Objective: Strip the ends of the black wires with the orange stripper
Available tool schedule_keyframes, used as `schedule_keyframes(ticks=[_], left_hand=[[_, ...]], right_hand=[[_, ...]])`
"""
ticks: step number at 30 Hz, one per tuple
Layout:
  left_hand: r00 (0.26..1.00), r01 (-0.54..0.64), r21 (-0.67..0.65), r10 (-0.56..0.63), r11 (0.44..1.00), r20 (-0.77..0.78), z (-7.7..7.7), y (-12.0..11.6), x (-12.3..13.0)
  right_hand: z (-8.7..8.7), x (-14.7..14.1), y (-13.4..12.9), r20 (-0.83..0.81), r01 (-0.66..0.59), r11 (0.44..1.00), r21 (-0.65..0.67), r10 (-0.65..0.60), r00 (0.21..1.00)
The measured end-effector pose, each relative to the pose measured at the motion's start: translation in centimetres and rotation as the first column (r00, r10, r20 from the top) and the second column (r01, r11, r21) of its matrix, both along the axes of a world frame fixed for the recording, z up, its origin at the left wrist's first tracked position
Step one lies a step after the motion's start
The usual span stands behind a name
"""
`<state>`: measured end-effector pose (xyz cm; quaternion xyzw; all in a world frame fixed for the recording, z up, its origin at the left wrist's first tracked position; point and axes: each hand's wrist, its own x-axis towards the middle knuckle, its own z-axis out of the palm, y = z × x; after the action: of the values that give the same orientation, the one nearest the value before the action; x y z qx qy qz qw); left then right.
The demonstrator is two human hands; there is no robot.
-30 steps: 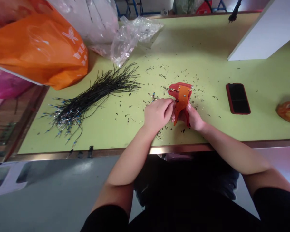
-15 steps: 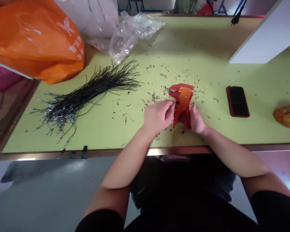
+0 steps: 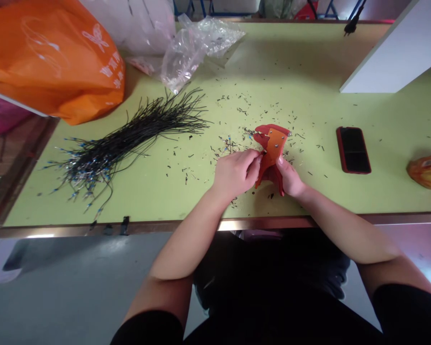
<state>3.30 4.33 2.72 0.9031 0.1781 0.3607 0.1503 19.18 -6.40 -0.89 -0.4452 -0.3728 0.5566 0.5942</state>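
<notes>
The right hand point(image 3: 290, 178) is closed around a red-and-orange hand tool point(image 3: 276, 144), its thumb along the tool's side and most of its fingers hidden. The tool is over the counter point(image 3: 154, 196), its head pointing away from the person and its handles towards the near edge. The left hand point(image 3: 237, 171) is just beside it, fingers curled and drawn together with the tips against the tool; whether they pinch anything cannot be told. Small dark scraps point(image 3: 242, 111) lie scattered around both hands. To the left, well apart from the tool, lies a bundle of black wires point(image 3: 143, 124), many with blue and shiny ends. Behind the bundle are an orange bag point(image 3: 57, 67) and crumpled clear plastic point(image 3: 187, 55). On the right lies a phone point(image 3: 354, 150) with a red edge.
</notes>
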Motion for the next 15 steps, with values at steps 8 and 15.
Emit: schedule_keyframes(ticks=[8,15], left_hand=[[0.998,0.026,0.055,-0.029,0.998,0.060,0.01,-0.18,0.16],[0.992,0.043,0.085,-0.053,0.995,0.119,0.27,-0.44,0.12]], right_hand=[[0.75,-0.32,-0.28,-0.017,-0.045,0.998,0.042,0.046,0.999],[0.17,-0.30,-0.61,-0.050,-0.026,0.999,0.034,0.028,0.998]])
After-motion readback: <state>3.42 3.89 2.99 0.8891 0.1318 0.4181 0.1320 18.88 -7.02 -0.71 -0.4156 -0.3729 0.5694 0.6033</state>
